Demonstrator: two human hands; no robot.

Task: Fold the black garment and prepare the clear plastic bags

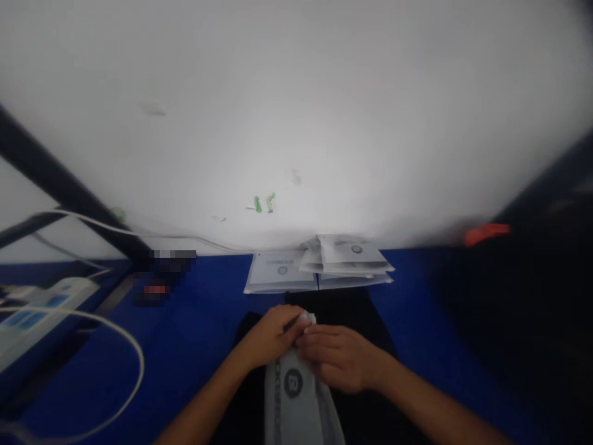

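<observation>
A pale frosted bag point(299, 402) with a round dark logo stands out at the bottom centre, its length running toward me. My left hand point(274, 334) is closed on the bag's far end, thumb and fingers pinching the edge. From the right, my right hand point(340, 357) grips the same end, its fingertips close to my left thumb. Black fabric point(370, 402) lies beneath the bag and both hands. Just beyond it, several similar flat bags point(354, 252) are piled on the blue surface, against the white wall.
A white power strip point(50, 312) sits at the left on the blue table point(185, 346), with a white cable point(139, 364) looping beside it. Dark frame bars point(69, 179) rise at the left. An orange-red object point(487, 233) is at the right, near the wall.
</observation>
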